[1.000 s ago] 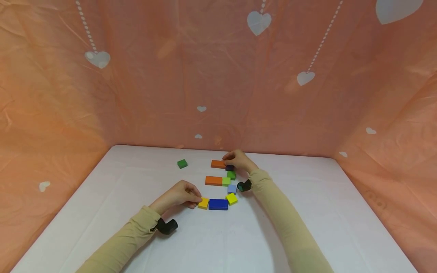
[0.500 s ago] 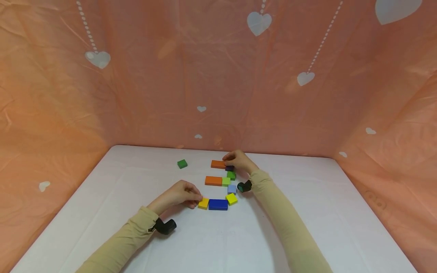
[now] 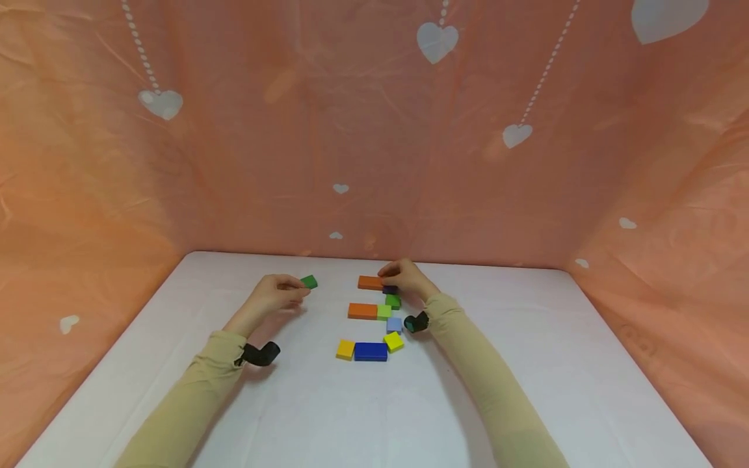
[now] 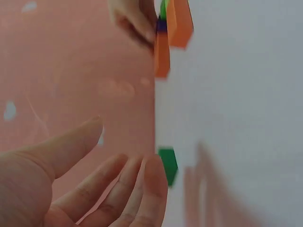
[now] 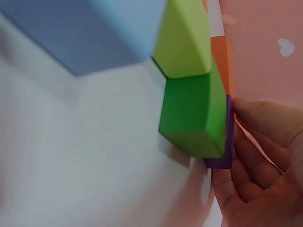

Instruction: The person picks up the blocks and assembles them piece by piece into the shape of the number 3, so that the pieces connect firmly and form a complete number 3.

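Note:
My left hand reaches to a dark green block lying alone at the back left. In the left wrist view the thumb stands apart from the spread fingers, and the green block shows just beyond the fingertips; contact is unclear. At the back of the block row, my right hand holds a purple block between thumb and fingers. That purple block touches an orange block and sits behind a brighter green block. My right hand partly hides it in the head view.
Nearer on the white table lie another orange block, a lime block, a light blue block, a yellow block, a dark blue block and an amber block. A pink curtain hangs behind.
My left hand has left the amber block and moved away and leftward to the dark green block. The right hand stays at the purple block. The head view has shifted slightly.

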A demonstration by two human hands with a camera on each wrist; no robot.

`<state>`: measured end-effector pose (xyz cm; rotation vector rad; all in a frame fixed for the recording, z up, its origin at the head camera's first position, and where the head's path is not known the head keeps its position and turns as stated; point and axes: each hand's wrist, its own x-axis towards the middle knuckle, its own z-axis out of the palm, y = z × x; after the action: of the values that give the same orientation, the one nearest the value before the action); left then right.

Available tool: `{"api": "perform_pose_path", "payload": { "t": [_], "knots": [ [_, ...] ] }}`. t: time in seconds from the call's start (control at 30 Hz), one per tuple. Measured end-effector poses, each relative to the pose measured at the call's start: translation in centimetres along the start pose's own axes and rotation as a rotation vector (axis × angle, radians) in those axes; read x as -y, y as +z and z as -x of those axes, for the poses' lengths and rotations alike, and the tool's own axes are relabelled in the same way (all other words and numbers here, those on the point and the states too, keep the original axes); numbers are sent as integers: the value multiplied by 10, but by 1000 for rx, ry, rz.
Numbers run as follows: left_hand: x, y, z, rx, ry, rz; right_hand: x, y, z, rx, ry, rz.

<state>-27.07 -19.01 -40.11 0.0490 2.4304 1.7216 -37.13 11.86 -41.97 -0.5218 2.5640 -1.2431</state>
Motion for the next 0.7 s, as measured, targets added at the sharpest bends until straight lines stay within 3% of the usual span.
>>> {"api": "perform_pose_path", "payload": {
  "t": [0.3, 0.7],
  "knots": [
    [15, -11, -16, -123, 3, 38, -1, 0, -1, 12, 26, -21],
    [20, -10, -38, -157, -20, -52, 3, 1, 3, 2, 87, -41]
  ]
}}
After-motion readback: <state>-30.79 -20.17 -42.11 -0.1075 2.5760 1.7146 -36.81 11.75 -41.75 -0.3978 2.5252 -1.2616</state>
